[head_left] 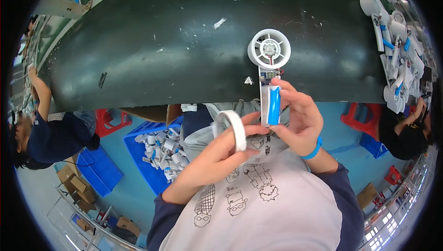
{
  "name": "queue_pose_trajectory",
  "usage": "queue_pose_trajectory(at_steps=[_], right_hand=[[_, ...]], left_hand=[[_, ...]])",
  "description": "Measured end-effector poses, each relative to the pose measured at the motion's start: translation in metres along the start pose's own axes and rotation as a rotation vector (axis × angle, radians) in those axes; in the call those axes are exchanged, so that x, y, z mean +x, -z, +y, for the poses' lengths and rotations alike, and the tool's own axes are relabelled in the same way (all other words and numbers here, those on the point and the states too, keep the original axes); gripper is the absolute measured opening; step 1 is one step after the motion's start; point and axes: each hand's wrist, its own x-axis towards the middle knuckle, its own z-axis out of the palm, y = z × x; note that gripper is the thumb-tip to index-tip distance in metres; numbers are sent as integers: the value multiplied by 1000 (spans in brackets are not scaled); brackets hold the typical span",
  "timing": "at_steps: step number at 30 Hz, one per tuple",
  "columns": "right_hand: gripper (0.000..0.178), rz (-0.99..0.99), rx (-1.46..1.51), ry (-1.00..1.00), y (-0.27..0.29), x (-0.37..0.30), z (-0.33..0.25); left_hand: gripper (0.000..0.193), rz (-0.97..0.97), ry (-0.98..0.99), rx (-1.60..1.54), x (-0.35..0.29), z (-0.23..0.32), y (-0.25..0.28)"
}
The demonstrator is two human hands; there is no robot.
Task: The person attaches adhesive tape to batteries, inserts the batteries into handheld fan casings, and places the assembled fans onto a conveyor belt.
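One white handheld fan body (269, 55), round head uppermost, handle down, held over the near edge of the dark tabletop (161, 43). One blue cylindrical battery (274, 104) sits in the open handle; one small circuit board (269, 75) shows above it. Right hand (300, 122): fingers curled round the handle, thumb on the battery. Left hand (221, 152): pinching one white tape roll (231, 128). One blue bin (157, 152) of white parts below. One heap of fan parts (397, 52) at right.
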Motion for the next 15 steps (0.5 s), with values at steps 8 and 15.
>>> queue_pose_trajectory(at_steps=[8, 15], right_hand=[[49, -347, -747, 105, 27, 9, -32], [41, -448, -998, 187, 22, 15, -32]], left_hand=[[43, -12, -79, -256, 11, -13, 3], [41, -51, -96, -222, 12, -20, 3]])
